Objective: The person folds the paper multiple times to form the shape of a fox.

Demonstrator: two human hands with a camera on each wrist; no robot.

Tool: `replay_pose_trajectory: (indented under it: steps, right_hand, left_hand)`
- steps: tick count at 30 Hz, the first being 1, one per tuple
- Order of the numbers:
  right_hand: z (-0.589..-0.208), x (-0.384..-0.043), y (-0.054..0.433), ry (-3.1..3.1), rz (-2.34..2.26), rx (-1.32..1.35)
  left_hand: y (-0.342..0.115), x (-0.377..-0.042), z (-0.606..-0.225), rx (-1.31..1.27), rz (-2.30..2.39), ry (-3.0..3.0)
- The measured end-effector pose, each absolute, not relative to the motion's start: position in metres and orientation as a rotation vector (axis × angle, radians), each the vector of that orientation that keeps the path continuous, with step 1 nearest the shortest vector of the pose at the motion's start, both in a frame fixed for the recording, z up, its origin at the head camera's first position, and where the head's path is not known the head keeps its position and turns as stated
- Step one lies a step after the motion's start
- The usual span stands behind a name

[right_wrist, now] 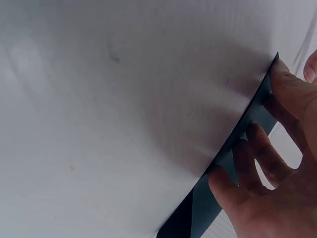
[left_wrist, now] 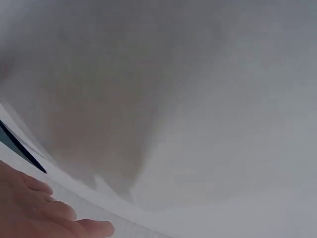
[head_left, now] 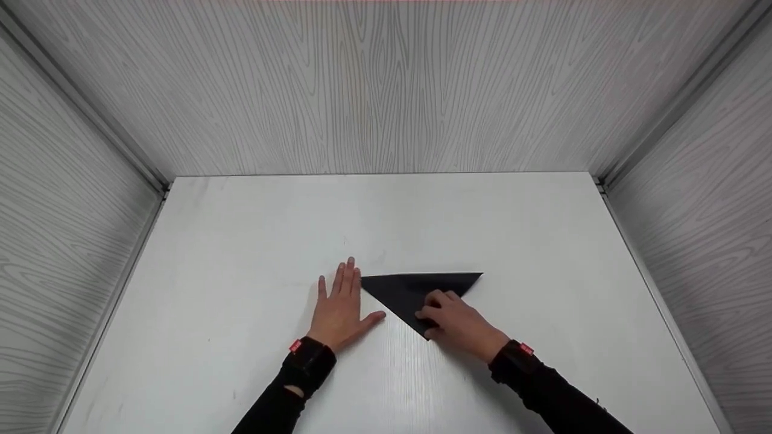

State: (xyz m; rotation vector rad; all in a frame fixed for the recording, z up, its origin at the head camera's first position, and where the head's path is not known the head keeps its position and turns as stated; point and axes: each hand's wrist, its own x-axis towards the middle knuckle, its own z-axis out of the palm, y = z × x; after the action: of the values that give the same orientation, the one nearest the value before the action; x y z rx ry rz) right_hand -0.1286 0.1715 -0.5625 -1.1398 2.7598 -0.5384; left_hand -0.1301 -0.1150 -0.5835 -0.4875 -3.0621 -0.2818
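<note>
A black sheet of paper (head_left: pixel 395 289), folded into a triangle, lies on the white table with its long edge at the far side. My left hand (head_left: pixel 339 316) rests flat just left of it, fingers extended and index finger right at the left corner. Over the right part of the triangle is my right hand (head_left: pixel 461 325), its fingers bent onto the paper and its thumb by the near corner. In the right wrist view, the bent fingers (right_wrist: pixel 223 186) lie along the paper's edge (right_wrist: pixel 208 210). In the left wrist view, part of the left hand (left_wrist: pixel 39 210) and a dark paper tip (left_wrist: pixel 29 158) show.
The white tabletop (head_left: pixel 241 229) spreads around the hands. Grey wood-grain panels stand at the back (head_left: pixel 380 90), the left (head_left: pixel 66 199) and the right (head_left: pixel 699 181). Both wrists carry black bands with a red tag.
</note>
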Motion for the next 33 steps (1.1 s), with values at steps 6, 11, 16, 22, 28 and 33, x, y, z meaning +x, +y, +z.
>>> replay_pose_trajectory:
  steps: [6,11,16,22,28,33]
  right_hand:
    - [-0.562,-0.129,0.167,2.759,-0.526,-1.152]
    - [-0.562,-0.130,0.166,2.761,-0.511,-1.146]
    - [-0.563,-0.131,0.170,2.760,-0.516,-1.132]
    - [-0.559,-0.131,0.171,2.781,-0.489,-1.146]
    - [-0.553,-0.138,0.162,2.783,-0.476,-1.098]
    - [-0.552,-0.153,0.146,2.823,-0.525,-1.026]
  left_hand:
    - [-0.080,-0.125,-0.585,-0.686,-0.298,-3.051]
    - [-0.070,-0.126,-0.589,-0.648,-0.297,-3.077]
    - [-0.068,-0.127,-0.588,-0.641,-0.362,-3.119]
    - [-0.068,-0.128,-0.590,-0.657,-0.353,-3.124]
    - [-0.067,-0.130,-0.590,-0.652,-0.351,-3.141]
    - [-0.067,-0.129,-0.587,-0.641,-0.414,-3.146]
